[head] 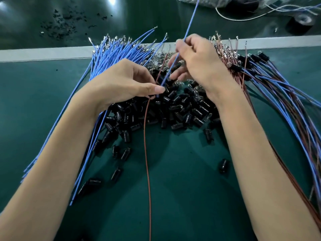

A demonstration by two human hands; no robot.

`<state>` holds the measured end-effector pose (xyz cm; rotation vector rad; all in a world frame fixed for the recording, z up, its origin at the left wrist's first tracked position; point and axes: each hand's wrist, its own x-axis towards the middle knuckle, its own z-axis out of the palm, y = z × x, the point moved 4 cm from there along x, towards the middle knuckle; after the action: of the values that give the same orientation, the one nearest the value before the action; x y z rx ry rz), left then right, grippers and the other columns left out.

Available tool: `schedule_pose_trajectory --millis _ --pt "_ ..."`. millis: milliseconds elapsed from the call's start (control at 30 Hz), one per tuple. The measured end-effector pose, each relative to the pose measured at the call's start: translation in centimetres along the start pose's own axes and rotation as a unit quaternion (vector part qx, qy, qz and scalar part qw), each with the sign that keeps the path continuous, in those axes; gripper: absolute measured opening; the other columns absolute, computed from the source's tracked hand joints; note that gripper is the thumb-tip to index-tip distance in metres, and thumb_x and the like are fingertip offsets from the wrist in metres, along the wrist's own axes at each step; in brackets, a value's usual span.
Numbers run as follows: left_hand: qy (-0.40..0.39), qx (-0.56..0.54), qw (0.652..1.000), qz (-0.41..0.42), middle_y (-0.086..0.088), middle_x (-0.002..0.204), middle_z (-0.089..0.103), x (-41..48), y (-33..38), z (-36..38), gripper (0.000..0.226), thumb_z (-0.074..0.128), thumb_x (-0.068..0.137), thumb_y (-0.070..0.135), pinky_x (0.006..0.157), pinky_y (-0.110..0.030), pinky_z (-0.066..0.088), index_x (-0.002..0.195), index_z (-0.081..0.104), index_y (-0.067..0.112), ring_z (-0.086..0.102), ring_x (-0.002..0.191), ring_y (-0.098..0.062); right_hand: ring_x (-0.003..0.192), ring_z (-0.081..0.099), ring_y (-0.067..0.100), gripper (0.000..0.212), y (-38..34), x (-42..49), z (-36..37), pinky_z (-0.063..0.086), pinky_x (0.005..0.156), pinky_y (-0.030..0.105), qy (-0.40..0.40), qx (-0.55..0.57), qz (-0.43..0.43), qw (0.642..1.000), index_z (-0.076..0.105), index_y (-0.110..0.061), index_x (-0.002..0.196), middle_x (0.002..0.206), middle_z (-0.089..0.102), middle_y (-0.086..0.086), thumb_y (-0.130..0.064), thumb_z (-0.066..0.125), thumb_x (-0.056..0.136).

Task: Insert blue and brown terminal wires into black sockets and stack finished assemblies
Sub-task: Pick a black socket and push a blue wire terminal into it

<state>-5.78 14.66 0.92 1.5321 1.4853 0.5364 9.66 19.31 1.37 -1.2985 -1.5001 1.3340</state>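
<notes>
Diagonally, blue wire, free end up-right.

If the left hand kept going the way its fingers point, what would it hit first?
Most likely the blue wire, crossing right at the left hand's fingertips; just beyond wait the right hand's curled fingers. Depth is unclear from this single view.

Light: bright, overhead
Glare: white spots on far table
Shadows: soft, on mat
Edges: bent, slightly blurred

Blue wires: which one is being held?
The lone blue wire slanting upward, pinched by the right hand and the left hand; the others lie in piles.
</notes>
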Motion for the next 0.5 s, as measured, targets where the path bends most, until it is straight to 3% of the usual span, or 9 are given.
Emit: schedule_pose_trajectory --millis 67,200,367,500 --pt "0.004 0.023 1.000 -0.016 0.001 0.073 0.074 0.1 -0.4 -0.2 0.023 0.079 0.074 0.033 0.062 -0.004 0.043 0.079 0.071 0.012 0.065 0.062 0.002 0.051 0.067 0.017 0.017 -0.1 0.0 -0.8 0.046 0.044 0.017 0.024 0.065 -0.017 0.997 0.043 -0.013 0.090 0.079 0.071 0.009 -0.019 0.039 0.105" --pt "0.003 0.047 0.998 -0.030 0.004 0.070 0.074 0.3 -1.0 -0.3 0.025 0.079 0.073 0.036 0.072 -0.019 0.043 0.079 0.069 0.014 0.068 0.066 -0.002 0.060 0.070 0.020 0.015 -0.4 -0.1 -2.1 0.052 0.055 0.019 0.055 0.127 -0.058 0.989 0.042 -0.011 0.096 0.077 0.070 0.013 -0.009 0.057 0.097" --pt "0.012 0.042 0.999 -0.025 0.005 0.065 0.072 0.5 -1.0 -0.1 0.029 0.081 0.071 0.035 0.057 -0.003 0.041 0.078 0.066 0.011 0.064 0.058 0.001 0.063 0.070 0.020 0.029 -0.8 -0.1 -2.4 0.053 0.060 0.021 0.018 0.118 -0.094 0.988 0.041 -0.012 0.098 0.067 0.067 0.003 -0.001 0.066 0.088" --pt "0.028 0.030 0.999 -0.016 0.003 0.066 0.072 0.3 -0.7 -0.1 0.030 0.083 0.068 0.035 0.050 -0.004 0.038 0.075 0.064 0.013 0.059 0.053 0.003 0.064 0.071 0.022 0.035 -0.9 -0.4 -1.7 0.053 0.060 0.021 -0.021 0.079 -0.103 0.991 0.040 -0.014 0.095 0.075 0.067 0.012 0.002 0.069 0.085"
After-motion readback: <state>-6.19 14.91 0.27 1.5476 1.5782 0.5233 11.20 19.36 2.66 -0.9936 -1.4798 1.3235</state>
